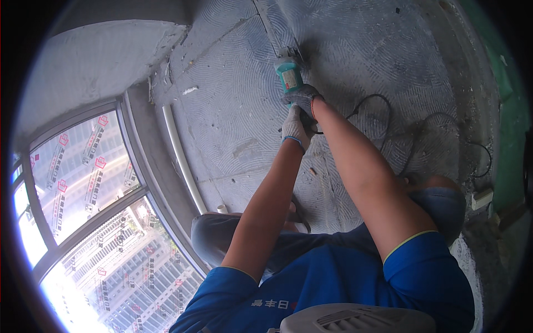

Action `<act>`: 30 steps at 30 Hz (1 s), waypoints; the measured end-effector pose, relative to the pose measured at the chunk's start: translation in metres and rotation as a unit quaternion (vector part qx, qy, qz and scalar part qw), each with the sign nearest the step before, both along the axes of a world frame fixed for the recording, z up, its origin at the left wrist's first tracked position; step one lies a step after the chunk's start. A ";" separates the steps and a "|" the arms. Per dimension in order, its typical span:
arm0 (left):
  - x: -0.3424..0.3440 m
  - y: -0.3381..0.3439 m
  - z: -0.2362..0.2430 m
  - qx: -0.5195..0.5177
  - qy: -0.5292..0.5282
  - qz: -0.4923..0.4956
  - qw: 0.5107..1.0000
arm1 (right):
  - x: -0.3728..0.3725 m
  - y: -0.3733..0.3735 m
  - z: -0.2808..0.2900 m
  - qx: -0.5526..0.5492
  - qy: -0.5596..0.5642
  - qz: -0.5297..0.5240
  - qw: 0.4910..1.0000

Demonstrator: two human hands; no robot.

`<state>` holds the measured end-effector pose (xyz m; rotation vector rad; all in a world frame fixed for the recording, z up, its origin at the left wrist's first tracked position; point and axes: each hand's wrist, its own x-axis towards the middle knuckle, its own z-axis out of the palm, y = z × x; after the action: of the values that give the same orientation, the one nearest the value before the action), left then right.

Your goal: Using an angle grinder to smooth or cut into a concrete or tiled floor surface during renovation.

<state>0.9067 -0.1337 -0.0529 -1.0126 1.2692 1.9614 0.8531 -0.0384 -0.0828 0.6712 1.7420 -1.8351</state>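
Observation:
Both my hands grip a teal angle grinder [289, 77] that points away from me. My right hand [304, 95], in a dark grey glove with an orange cuff, closes round the body just behind its label. Nearer to me, my left hand [296, 125], in a pale glove with a blue cuff, wraps the rear end. The grinder's head is down at the grey, comb-patterned concrete surface [233, 111]. A narrow cut line [265, 25] runs away from the head. The disc's contact with the concrete is too small to make out.
A black power cord [390, 114] loops across the concrete at my right. A white pipe [183, 158] lies along the window side at left, beside large film-marked window panes [86, 172]. Green sheeting [508, 111] covers the far right. Small debris [190, 90] is scattered about.

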 end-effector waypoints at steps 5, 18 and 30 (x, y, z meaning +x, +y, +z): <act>0.006 -0.002 0.004 -0.018 -0.013 0.009 1.000 | 0.009 -0.002 0.006 -0.020 -0.029 -0.018 0.999; 0.016 -0.004 0.004 -0.014 -0.018 0.004 1.000 | 0.017 -0.006 0.000 -0.016 -0.027 -0.019 0.999; 0.022 -0.006 0.018 -0.039 -0.042 0.005 0.998 | 0.025 -0.010 0.005 -0.013 -0.058 -0.015 0.998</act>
<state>0.9290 -0.1395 -0.0344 -1.1300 1.3057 1.8694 0.8779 -0.0484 -0.0779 0.7822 1.6391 -1.7977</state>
